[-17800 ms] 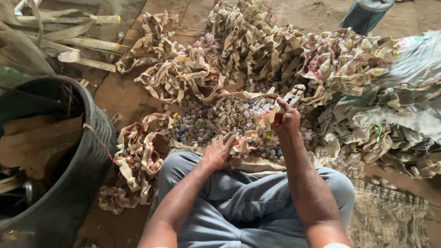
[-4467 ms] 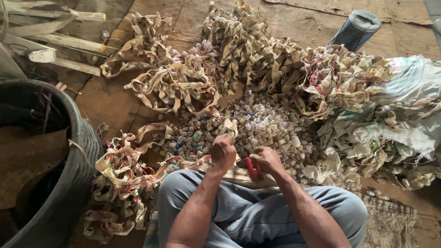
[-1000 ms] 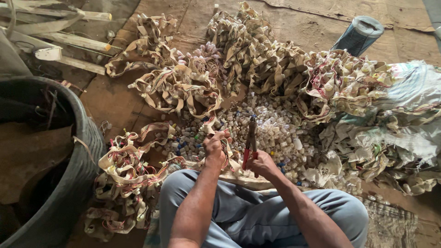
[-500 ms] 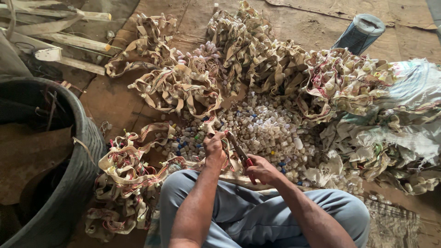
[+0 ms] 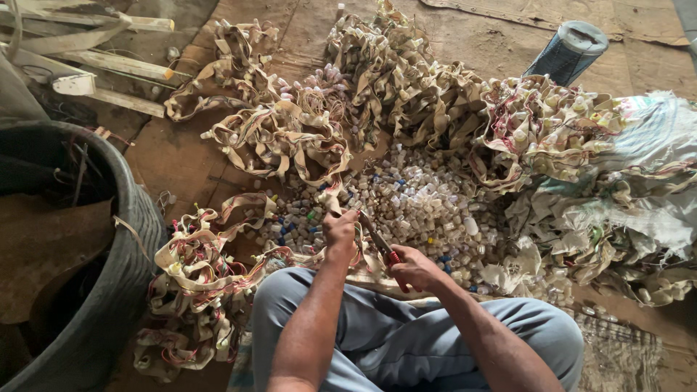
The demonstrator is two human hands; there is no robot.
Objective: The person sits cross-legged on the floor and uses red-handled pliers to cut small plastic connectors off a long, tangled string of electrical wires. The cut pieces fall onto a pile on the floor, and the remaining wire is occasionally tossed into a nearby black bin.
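Note:
I sit on the floor with my knees in grey trousers (image 5: 406, 334) below me. My left hand (image 5: 340, 229) grips a tan strip (image 5: 330, 196) studded with small caps, held up in front of me. My right hand (image 5: 415, 267) is closed on the red handles of a pair of cutters (image 5: 379, 239), whose metal jaws point up-left at the strip beside my left hand. Just beyond both hands lies a heap of several small loose caps (image 5: 417, 207), white, clear and blue.
Tangled piles of the same tan strips (image 5: 283, 138) ring the heap, with more at my left knee (image 5: 192, 279). A large dark tub (image 5: 109, 305) stands at the left. Wooden slats (image 5: 109, 69) lie top left, a blue cylinder (image 5: 570, 51) top right, crumpled sacks (image 5: 632, 189) at the right.
My right hand has swung the cutters from upright to a tilt toward my left hand, bringing the jaws against the strip. My left hand has stayed in place.

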